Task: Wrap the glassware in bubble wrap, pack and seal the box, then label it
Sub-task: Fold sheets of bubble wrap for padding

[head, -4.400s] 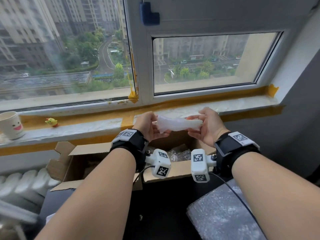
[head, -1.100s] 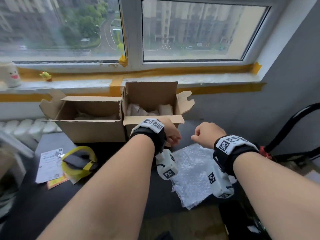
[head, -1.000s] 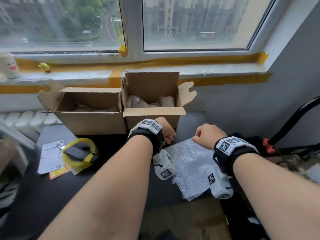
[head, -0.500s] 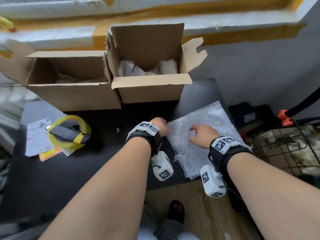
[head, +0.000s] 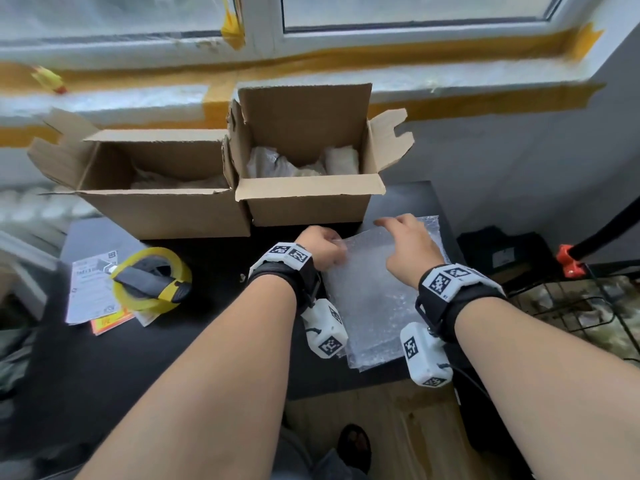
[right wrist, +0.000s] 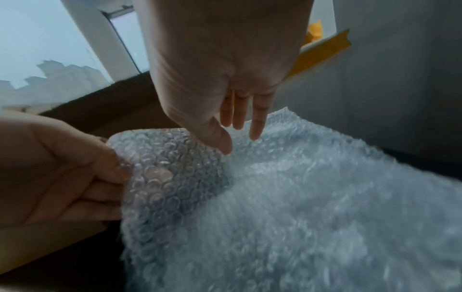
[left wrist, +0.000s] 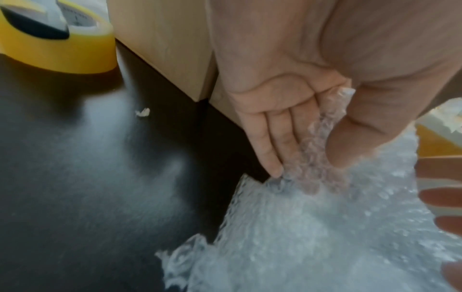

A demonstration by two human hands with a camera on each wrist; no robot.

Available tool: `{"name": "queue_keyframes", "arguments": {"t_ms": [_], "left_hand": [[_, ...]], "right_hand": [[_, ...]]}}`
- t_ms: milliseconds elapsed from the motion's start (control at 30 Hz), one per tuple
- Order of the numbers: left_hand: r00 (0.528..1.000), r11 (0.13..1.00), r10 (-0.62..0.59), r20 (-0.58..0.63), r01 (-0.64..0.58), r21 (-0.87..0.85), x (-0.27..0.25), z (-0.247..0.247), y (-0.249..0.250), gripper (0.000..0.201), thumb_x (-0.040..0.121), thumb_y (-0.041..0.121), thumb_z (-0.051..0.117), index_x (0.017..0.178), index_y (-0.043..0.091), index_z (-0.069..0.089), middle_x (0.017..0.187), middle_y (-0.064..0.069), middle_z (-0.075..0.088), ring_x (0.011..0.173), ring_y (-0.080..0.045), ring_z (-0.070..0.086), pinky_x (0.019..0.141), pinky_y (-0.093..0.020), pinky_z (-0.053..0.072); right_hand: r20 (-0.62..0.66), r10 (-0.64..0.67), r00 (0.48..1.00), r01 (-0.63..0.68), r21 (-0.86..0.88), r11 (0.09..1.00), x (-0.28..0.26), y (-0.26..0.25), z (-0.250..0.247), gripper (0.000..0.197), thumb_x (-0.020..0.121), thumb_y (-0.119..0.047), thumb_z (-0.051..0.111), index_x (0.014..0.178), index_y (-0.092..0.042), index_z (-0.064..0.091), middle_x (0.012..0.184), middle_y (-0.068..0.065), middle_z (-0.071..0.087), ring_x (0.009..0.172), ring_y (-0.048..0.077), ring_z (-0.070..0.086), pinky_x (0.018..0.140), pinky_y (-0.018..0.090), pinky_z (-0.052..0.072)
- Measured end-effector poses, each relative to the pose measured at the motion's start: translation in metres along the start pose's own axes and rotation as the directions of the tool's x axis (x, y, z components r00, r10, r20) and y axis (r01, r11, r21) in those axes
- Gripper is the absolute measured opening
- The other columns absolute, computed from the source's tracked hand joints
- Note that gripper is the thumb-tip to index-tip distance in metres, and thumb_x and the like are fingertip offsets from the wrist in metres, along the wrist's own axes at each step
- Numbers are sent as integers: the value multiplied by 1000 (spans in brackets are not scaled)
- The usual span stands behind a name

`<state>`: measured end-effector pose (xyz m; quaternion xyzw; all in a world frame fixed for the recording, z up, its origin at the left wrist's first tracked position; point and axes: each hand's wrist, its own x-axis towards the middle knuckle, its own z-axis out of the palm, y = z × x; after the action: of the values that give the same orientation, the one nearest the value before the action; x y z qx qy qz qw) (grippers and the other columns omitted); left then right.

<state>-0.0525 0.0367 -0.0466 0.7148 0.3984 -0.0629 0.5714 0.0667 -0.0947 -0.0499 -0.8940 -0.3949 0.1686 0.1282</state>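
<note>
A sheet of bubble wrap [head: 374,296] lies on the black table [head: 138,358], in front of the right cardboard box [head: 304,206]. My left hand [head: 322,251] pinches the sheet's far left corner between thumb and fingers [left wrist: 270,138] and lifts it off the table. My right hand [head: 405,244] hovers over the far part of the bubble wrap [right wrist: 300,207] with straight fingers [right wrist: 255,128], the thumb tip touching it. The right box holds wrapped bundles [head: 273,164]. No bare glassware shows.
A second open box [head: 166,216] stands left of the first. A yellow tape roll with its dispenser [head: 152,278] lies on printed papers [head: 90,289] at the left. A wire basket [head: 571,306] and an orange clamp [head: 568,259] sit off the table's right edge.
The left hand has taken hold of the sheet's corner and raised it. The right hand has uncurled and reached further across the sheet. The view has tilted up a little.
</note>
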Motion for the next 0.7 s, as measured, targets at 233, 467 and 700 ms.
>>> {"name": "queue_keyframes", "arguments": {"t_ms": [233, 467, 700], "left_hand": [[999, 995, 43, 19, -41, -90, -38, -20, 36, 29, 80, -12, 55, 61, 11, 58, 77, -16, 58, 79, -27, 56, 88, -45, 52], [979, 993, 115, -167, -117, -2, -86, -78, 66, 24, 80, 31, 76, 97, 20, 64, 95, 0, 66, 87, -15, 63, 81, -28, 49], [894, 987, 119, -432, -155, -48, -116, -120, 53, 101, 59, 68, 75, 142, 20, 42, 138, 0, 50, 125, -22, 49, 101, -39, 40]], "right_hand": [[2, -68, 998, 68, -81, 994, -3, -20, -37, 16, 82, -11, 57, 83, -27, 58, 102, 1, 57, 106, 26, 52, 84, 33, 42], [-59, -35, 998, 52, 315, 948, -13, -40, -81, 16, 80, -3, 57, 71, -14, 48, 78, 0, 60, 79, 22, 53, 62, 28, 39], [-7, 37, 999, -17, 788, 615, -7, -74, -124, 22, 89, 10, 53, 80, -10, 50, 54, 8, 64, 49, 20, 64, 49, 28, 53]]}}
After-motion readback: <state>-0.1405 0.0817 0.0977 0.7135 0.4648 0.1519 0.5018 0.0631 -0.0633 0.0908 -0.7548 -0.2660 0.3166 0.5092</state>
